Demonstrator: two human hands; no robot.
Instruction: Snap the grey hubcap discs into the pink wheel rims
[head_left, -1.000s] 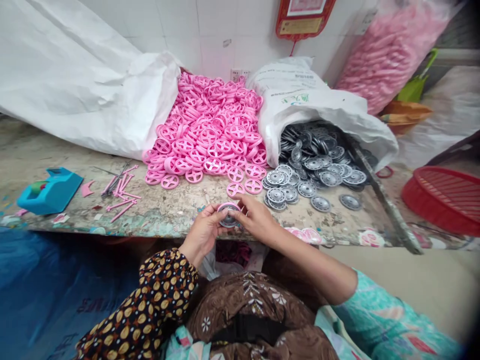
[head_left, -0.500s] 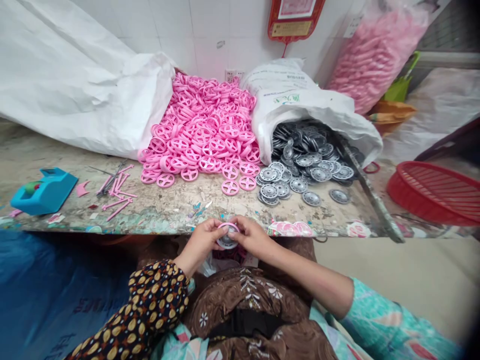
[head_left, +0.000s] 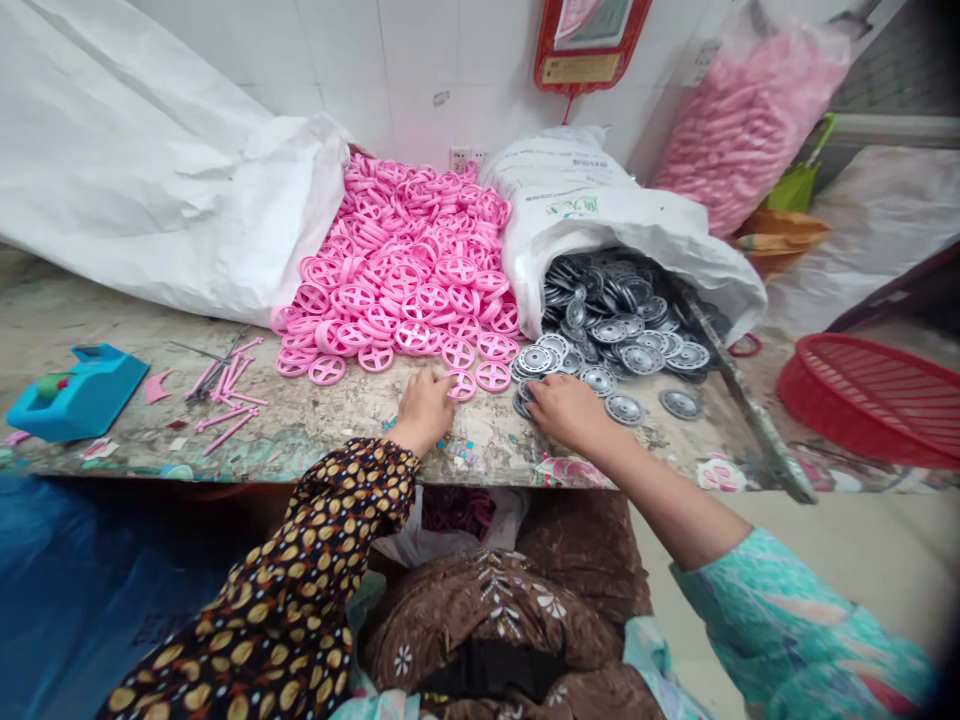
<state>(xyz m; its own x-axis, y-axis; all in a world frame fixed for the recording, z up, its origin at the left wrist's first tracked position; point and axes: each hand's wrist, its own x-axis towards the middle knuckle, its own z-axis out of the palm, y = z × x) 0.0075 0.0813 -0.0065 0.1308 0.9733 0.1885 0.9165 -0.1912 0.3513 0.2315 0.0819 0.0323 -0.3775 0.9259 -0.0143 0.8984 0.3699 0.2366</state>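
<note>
My left hand (head_left: 425, 408) is on the table, its fingers curled at the left edge of a pink spoked wheel ring (head_left: 466, 385) at the front of a large heap of pink wheel rings (head_left: 420, 250). Over on the right, my right hand (head_left: 566, 408) has its fingertips closed at the edge of a grey hubcap disc (head_left: 521, 400) in a small stack. More grey hubcap discs (head_left: 622, 330) spill from a white sack behind it. Parts of the fingers of both hands are hidden from above.
A white woven sack (head_left: 187, 200) lies left of the heap, another white sack (head_left: 585, 190) on the right. A blue tape dispenser (head_left: 90, 395) and several pink rods (head_left: 229, 400) are at left. A metal bar (head_left: 742, 410) and a red basket (head_left: 862, 400) are at right.
The pink ring and grey disc held together at the table's edge are out of my hands. My hands have parted and moved forward, left to the pink rings, right to the grey discs.
</note>
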